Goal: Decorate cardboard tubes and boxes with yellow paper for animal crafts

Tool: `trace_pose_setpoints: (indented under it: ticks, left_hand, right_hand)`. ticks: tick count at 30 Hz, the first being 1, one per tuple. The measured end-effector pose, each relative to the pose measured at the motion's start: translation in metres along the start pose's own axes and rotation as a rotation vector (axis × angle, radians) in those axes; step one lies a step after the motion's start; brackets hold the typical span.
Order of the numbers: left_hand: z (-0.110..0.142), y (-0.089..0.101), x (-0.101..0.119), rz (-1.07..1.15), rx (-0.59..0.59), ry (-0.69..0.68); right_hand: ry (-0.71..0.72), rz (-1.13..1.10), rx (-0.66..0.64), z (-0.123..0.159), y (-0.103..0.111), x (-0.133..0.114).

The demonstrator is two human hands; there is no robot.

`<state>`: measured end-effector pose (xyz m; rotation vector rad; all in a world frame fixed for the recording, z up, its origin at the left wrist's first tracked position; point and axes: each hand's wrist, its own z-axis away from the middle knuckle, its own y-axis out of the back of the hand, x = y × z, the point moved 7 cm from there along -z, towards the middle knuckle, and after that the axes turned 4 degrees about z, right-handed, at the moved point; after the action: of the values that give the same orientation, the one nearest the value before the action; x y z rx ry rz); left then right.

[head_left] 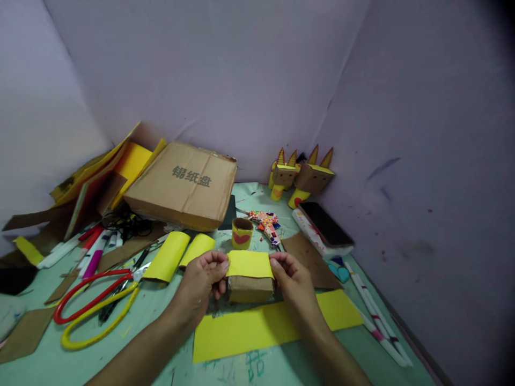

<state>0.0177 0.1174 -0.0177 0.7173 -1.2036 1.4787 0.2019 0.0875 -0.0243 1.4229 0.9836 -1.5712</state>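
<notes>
Between my two hands is a small brown cardboard box (251, 290) with a yellow paper piece (249, 263) lying over its top. My left hand (204, 274) pinches the left end of the yellow piece, fingers bent beside the box. At the opposite end, my right hand (290, 273) grips it between thumb and fingers. Under my right forearm lies a long yellow paper strip (237, 332). Just behind the box stands a short yellow tube (242, 236) with a red heart. Two yellow paper-covered tubes (168, 256) lie to the left.
Scissors (96, 308) with red and yellow handles lie at left, near several markers (94, 257). A large cardboard box (181, 182) leans at the back. A patterned glue gun (265, 221), two cardboard figures (316, 177) and a phone (328, 222) are at right. Walls enclose the table.
</notes>
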Motion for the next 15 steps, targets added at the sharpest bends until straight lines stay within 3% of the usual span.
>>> trace_pose_setpoints:
  ticks: [15]
  left_hand:
    - [0.0004,0.0031,0.0082,-0.027,0.019,-0.025]
  right_hand:
    - [-0.014,-0.092,-0.012,-0.002,-0.0017,0.0044]
